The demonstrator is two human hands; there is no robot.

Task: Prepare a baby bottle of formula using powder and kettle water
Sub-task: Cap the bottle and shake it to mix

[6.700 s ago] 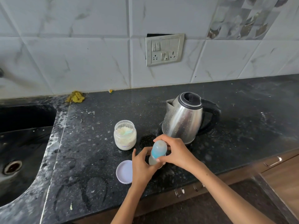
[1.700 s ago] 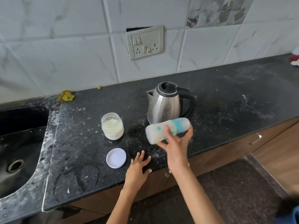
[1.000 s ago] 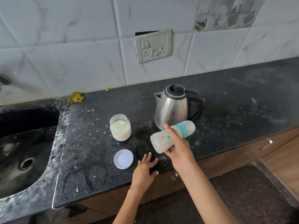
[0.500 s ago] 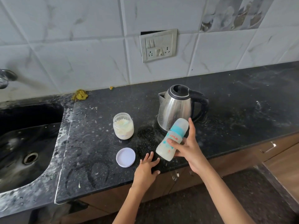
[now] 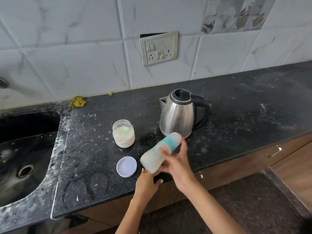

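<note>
My right hand (image 5: 175,163) grips the baby bottle (image 5: 157,153), which is capped, milky white inside, with a teal collar. The bottle is tilted, cap end up and to the right, and looks motion-blurred above the counter's front edge. My left hand (image 5: 146,180) rests flat on the black counter (image 5: 244,115) just below the bottle, fingers spread. The open jar of formula powder (image 5: 123,133) stands behind, and its white lid (image 5: 126,166) lies flat to the left of the bottle. The steel kettle (image 5: 179,114) stands at the back right with its lid closed.
A dark sink (image 5: 22,156) lies at the left. A wall socket plate (image 5: 158,48) is set in the tiles. A yellow scrap (image 5: 77,101) lies at the wall. Wooden drawers (image 5: 276,152) run under the counter's front.
The bottle in my right hand has swung between tilted and nearly level over the last seconds and now sits lower and further left. My left hand stays flat on the counter.
</note>
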